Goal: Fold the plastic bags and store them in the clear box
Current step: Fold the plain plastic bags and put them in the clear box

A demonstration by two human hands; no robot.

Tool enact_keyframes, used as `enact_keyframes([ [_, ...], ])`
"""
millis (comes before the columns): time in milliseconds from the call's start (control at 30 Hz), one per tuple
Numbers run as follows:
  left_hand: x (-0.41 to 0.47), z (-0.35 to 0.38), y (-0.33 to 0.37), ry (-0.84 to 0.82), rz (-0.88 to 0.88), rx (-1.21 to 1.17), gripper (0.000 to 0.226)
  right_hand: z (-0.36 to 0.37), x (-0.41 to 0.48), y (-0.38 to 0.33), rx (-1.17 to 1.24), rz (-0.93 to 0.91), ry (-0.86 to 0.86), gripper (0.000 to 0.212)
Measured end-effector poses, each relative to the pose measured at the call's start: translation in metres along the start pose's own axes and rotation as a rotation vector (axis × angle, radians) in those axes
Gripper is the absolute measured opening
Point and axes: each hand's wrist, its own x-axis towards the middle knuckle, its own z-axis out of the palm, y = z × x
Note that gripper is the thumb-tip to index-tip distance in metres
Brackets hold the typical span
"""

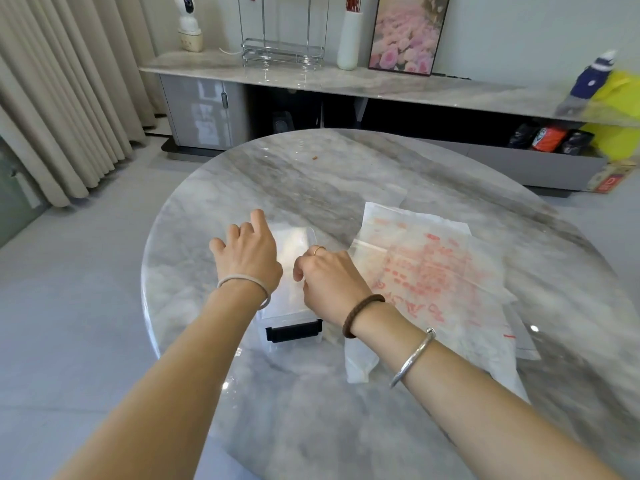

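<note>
Plastic bags (436,271) with red print are seen unfolded on table (311,174) just right of clear box (294,322), white folded bag (294,240) already stored inside; left hand (247,252) spread open, right hand (329,275) curled over box, hold undeterminable.

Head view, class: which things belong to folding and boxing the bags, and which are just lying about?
Job: clear box; white bag in it; red-printed plastic bag flat on the table.
Lying about: white vase; flower picture; wire rack; camera, all on the sideboard.
</note>
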Motion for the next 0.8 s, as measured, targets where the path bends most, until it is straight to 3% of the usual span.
enact_keyframes([
  [133,-0.001,0.001,-0.003,0.015,0.121,0.1,0.062,0.002,0.004,0.001,-0.08,-0.062,-0.113,0.035],
  [267,-0.002,0.005,-0.004,-0.097,0.267,0.224,0.044,0.002,0.006,0.002,-0.117,-0.102,-0.2,0.036],
  [433,0.0,0.01,-0.007,-0.133,0.319,0.343,0.039,0.001,0.009,0.002,-0.157,-0.122,-0.24,0.02],
  [600,-0.002,0.014,-0.005,-0.164,0.339,0.391,0.033,0.0,0.016,0.002,-0.072,-0.064,-0.355,0.028],
  [800,0.0,0.006,-0.002,-0.157,0.274,0.265,0.036,0.003,0.026,0.0,-0.113,-0.067,-0.364,0.034],
])
